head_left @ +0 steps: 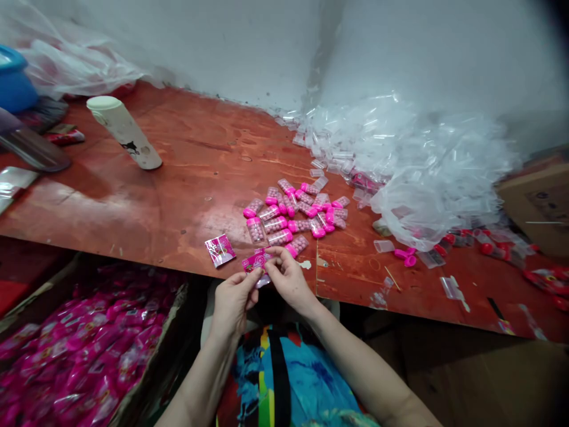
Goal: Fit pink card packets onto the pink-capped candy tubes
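Both my hands meet at the table's front edge over a small pink printed packet (pixel 255 261). My left hand (pixel 234 295) pinches its lower part between thumb and fingers. My right hand (pixel 288 276) grips it from the other side, thumb near the left thumb. Part of the packet is covered by my fingers. Another pink packet (pixel 220 250) lies flat on the table to the left. Just beyond my hands is a loose cluster of small clear bottles (pixel 275 225) with bright pink caps and pale pink beads inside.
A red-brown wooden table (pixel 191 178) runs along the wall. A pile of clear plastic tubes and bags (pixel 413 160) fills the back right. A pale tumbler (pixel 127 133) stands at the left. Below the edge, a box holds many pink packets (pixel 89 350). A cardboard box (pixel 540 198) sits far right.
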Motion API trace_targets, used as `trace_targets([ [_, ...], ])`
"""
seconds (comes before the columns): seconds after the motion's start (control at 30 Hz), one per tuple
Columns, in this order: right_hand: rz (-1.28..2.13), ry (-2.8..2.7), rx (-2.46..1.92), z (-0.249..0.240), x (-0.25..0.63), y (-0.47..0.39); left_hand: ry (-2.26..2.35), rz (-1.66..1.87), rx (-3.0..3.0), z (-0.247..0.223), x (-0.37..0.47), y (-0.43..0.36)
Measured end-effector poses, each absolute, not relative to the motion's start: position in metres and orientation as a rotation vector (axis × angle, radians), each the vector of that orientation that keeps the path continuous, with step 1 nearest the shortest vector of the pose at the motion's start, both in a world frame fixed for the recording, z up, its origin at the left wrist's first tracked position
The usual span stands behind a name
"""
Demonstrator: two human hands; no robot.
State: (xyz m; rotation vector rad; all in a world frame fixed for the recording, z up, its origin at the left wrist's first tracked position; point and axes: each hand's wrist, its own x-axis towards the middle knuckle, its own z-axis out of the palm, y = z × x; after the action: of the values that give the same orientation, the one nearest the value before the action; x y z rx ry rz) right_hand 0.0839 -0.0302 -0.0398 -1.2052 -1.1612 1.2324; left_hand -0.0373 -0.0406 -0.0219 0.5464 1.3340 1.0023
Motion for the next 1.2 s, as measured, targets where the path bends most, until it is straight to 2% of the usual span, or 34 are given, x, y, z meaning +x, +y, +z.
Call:
trace_targets([
  [0.23,0.976,-1.382,-1.316,-0.041,0.080,-0.042,1.410,0.974,0.552,-0.029,-0.036,-0.048],
  [0.43,0.795,-1.651,-1.345,-0.040,0.086,-0.046,1.251,0.932,0.541,-0.023,-0.041,-0.049],
  [0.53,0.665,-1.768,-1.318,-0.035,0.106,-0.039,1.253,0.959,0.556,-0.022,-0.050,-0.048],
  [0.7,0.252,-1.960,-1.579,-0.027,0.155,-0.020,1.332,1.072,0.469,-0.025,-0.057,-0.045],
  [0.8,0.176,-2.179,-1.640,-0.031,0.170,-0.019,1.340,1.100,0.444,-0.023,-0.053,-0.044],
  [0.9,0.116,-2.165,-1.705,-0.038,0.170,-0.024,1.296,1.096,0.440,-0.019,-0.048,-0.044],
  [1.0,0.170,-2.014,-1.721,-0.041,0.164,-0.033,1.222,1.082,0.405,-0.014,-0.046,-0.044],
  [1.07,0.346,-1.846,-1.680,-0.040,0.158,-0.040,1.172,1.073,0.365,-0.010,-0.046,-0.043],
  [1.2,1.090,-1.264,-1.446,-0.032,0.144,-0.057,1.128,1.083,0.260,-0.003,-0.044,-0.041],
])
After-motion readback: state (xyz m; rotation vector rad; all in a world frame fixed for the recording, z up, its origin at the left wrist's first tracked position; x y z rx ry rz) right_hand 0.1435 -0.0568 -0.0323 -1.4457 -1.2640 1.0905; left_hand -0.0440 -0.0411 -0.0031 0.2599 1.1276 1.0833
